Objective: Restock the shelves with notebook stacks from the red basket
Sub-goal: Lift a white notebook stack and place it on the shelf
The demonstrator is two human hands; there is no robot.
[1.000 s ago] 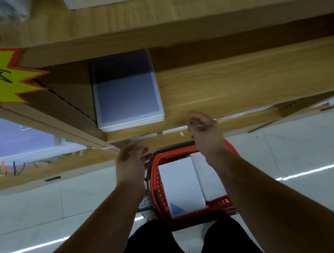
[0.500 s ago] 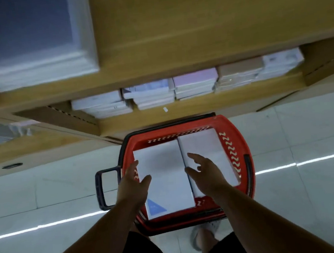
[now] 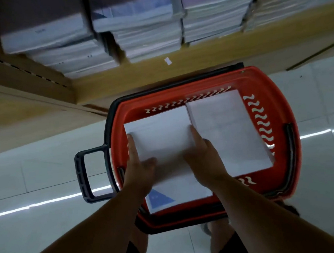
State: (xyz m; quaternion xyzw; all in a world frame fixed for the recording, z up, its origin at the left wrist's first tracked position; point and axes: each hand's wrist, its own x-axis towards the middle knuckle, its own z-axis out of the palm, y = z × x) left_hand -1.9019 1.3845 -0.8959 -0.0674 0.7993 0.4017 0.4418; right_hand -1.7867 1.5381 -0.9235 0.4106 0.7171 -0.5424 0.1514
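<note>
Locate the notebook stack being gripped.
Head view: the left notebook stack lies in the red basket, between the left hand and right hand, beside the right notebook stack.

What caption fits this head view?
Left hand and right hand grip the left notebook stack in the red basket beside stocked shelves.

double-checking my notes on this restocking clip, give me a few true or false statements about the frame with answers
The left hand and right hand grip the left notebook stack by its sides. True.
The red basket holds only one stack. False: a right notebook stack lies beside the gripped one.
The basket's black handle sticks out on the person's left. True.
The wooden shelf beyond the basket is bare. False: shelved notebook stacks sit on it.
</note>
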